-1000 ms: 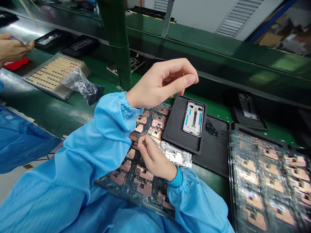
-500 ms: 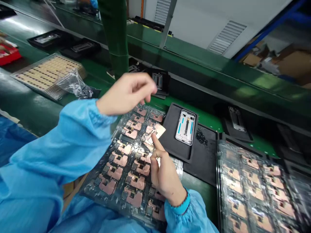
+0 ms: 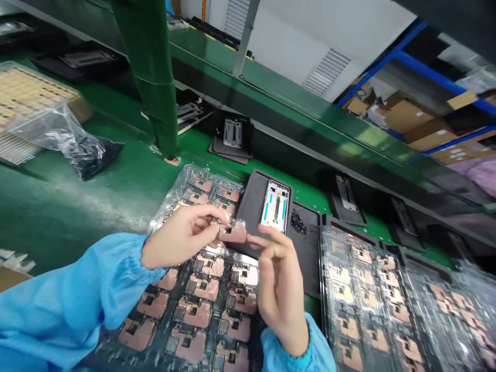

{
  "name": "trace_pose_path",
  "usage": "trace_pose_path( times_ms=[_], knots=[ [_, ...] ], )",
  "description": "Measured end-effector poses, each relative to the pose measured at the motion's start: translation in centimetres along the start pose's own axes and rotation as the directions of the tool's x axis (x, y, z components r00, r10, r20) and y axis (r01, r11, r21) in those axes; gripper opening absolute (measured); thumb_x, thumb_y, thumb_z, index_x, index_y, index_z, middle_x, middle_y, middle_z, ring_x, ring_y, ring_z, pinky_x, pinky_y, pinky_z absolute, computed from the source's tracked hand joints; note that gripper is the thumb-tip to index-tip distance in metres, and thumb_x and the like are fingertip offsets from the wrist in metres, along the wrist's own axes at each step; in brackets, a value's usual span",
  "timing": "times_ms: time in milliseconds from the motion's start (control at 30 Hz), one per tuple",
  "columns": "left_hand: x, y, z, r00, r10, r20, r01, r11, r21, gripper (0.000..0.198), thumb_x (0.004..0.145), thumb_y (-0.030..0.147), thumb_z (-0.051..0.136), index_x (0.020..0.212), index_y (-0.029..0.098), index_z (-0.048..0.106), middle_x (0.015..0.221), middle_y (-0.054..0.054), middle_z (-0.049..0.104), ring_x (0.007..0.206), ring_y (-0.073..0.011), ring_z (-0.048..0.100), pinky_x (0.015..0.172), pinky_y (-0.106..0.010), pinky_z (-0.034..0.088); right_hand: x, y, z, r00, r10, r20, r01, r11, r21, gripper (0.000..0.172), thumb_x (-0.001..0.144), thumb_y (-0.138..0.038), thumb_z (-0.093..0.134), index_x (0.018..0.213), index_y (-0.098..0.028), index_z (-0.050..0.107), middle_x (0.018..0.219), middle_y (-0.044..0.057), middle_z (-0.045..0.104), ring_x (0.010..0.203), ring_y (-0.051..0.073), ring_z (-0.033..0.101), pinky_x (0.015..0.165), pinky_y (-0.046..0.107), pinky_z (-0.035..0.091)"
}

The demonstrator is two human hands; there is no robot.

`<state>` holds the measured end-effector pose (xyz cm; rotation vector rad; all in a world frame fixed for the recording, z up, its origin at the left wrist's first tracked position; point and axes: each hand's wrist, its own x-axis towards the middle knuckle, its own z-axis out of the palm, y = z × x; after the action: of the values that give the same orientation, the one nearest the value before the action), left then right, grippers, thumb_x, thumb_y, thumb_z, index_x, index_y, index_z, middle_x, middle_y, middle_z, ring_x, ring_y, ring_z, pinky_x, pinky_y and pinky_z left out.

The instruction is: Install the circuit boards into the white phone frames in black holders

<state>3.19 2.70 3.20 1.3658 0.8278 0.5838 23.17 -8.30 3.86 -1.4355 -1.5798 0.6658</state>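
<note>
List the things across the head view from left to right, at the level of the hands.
blue sleeve → left hand → copper-faced part → right hand → clear tray of copper-faced parts

Copper-faced part (image 3: 235, 232): 1 end hidden by fingers (image 3: 205, 217). Blister tray (image 3: 186, 173): cut off by lower edge. Tan sheet stack (image 3: 23, 88): cut off at left edge. Far-right clear tray (image 3: 453, 310): blurred.

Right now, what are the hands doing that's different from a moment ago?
The left hand came down from above and now pinches a copper-coloured piece, lifted off the plastic tray of copper-coloured parts. The right hand moved up beside it. The white phone frame on the black mat stayed put.
</note>
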Motion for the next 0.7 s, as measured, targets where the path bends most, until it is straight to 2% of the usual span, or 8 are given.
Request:
trace_pose_path(
  times_ms=[33, 100, 200, 300, 400, 467, 567, 700],
  knots=[
    [-0.1, -0.2, -0.1, 0.999, 0.044, 0.009, -0.045, 0.994, 0.099, 0.019, 0.098, 0.028, 0.056, 0.109, 0.018, 0.069, 0.097, -0.006, 0.071, 0.077, -0.0168, 0.071, 0.068, -0.027, 0.06, 0.2, 0.2, -0.2, 0.996, 0.093, 0.013, -0.094, 0.993, 0.066, 0.014, 0.108, -0.024, 0.041, 0.102, -0.024, 0.053, 0.137, 0.013, 0.055, 0.115, 0.023, 0.065, 0.098, 0.043, 0.054],
    [-0.2, -0.5, -0.3, 0.988, 0.146, 0.056, -0.157, 0.942, 0.298, 0.023, 0.1, 0.024, 0.05, 0.106, 0.02, 0.071, 0.095, -0.004, 0.069, 0.072, -0.0144, 0.066, 0.063, -0.025, 0.055, 0.5, 0.8, -0.2, 0.965, 0.227, 0.13, -0.249, 0.947, 0.201, 0.015, 0.11, -0.03, 0.042, 0.102, -0.023, 0.052, 0.122, 0.01, 0.061, 0.095, 0.018, 0.068, 0.085, 0.036, 0.057],
    [-0.3, -0.9, -0.5, 0.974, 0.195, 0.119, -0.228, 0.867, 0.443, 0.027, 0.1, 0.021, 0.047, 0.11, 0.023, 0.072, 0.1, -0.004, 0.071, 0.084, -0.0167, 0.067, 0.075, -0.027, 0.055, 0.9, 1.6, 0.3, 0.891, 0.322, 0.32, -0.415, 0.864, 0.286, 0.018, 0.109, -0.037, 0.044, 0.1, -0.023, 0.051, 0.096, 0.003, 0.063, 0.072, 0.013, 0.061, 0.068, 0.028, 0.052],
    [-0.4, -1.2, -0.5, 0.986, 0.064, 0.155, -0.118, 0.92, 0.373, 0.029, 0.102, 0.025, 0.045, 0.121, 0.024, 0.067, 0.116, -0.004, 0.07, 0.077, -0.0147, 0.071, 0.074, -0.027, 0.058, 1.1, 2.0, 0.7, 0.86, 0.374, 0.347, -0.459, 0.864, 0.206, 0.02, 0.108, -0.039, 0.047, 0.098, -0.023, 0.053, 0.084, -0.001, 0.057, 0.069, 0.012, 0.054, 0.062, 0.024, 0.046],
    [-0.7, -1.3, -0.2, 0.986, -0.067, 0.152, 0.025, 0.965, 0.26, 0.03, 0.105, 0.035, 0.042, 0.126, 0.024, 0.061, 0.104, -0.003, 0.071, 0.058, -0.0122, 0.069, 0.06, -0.025, 0.057, 1.1, 2.1, 0.9, 0.848, 0.389, 0.359, -0.481, 0.849, 0.217, 0.021, 0.107, -0.04, 0.05, 0.098, -0.022, 0.055, 0.095, 0.002, 0.058, 0.075, 0.012, 0.056, 0.066, 0.025, 0.049],
    [-0.7, -1.3, -0.1, 0.985, -0.085, 0.15, 0.051, 0.974, 0.219, 0.03, 0.106, 0.039, 0.04, 0.124, 0.023, 0.059, 0.099, -0.003, 0.07, 0.058, -0.0129, 0.069, 0.057, -0.024, 0.056, 1.0, 2.1, 1.2, 0.813, 0.413, 0.411, -0.547, 0.783, 0.295, 0.022, 0.107, -0.042, 0.05, 0.1, -0.022, 0.054, 0.093, 0.002, 0.061, 0.074, 0.013, 0.06, 0.065, 0.025, 0.051],
    [-0.7, -1.4, 0.0, 0.978, -0.074, 0.194, 0.035, 0.98, 0.197, 0.029, 0.106, 0.039, 0.041, 0.122, 0.022, 0.058, 0.104, -0.006, 0.071, 0.061, -0.0138, 0.071, 0.055, -0.023, 0.055, 0.9, 2.0, 1.5, 0.767, 0.449, 0.458, -0.618, 0.709, 0.341, 0.024, 0.107, -0.044, 0.05, 0.099, -0.022, 0.052, 0.075, -0.003, 0.06, 0.061, 0.011, 0.058, 0.058, 0.023, 0.049],
    [-0.6, -1.3, -0.1, 0.985, -0.06, 0.164, 0.025, 0.979, 0.204, 0.027, 0.105, 0.036, 0.041, 0.119, 0.022, 0.059, 0.101, -0.004, 0.07, 0.059, -0.0125, 0.07, 0.056, -0.023, 0.055, 1.0, 1.8, 1.7, 0.767, 0.458, 0.45, -0.625, 0.695, 0.357, 0.025, 0.105, -0.044, 0.055, 0.096, -0.021, 0.053, 0.073, -0.003, 0.059, 0.06, 0.009, 0.055, 0.057, 0.021, 0.047]
  ],
)
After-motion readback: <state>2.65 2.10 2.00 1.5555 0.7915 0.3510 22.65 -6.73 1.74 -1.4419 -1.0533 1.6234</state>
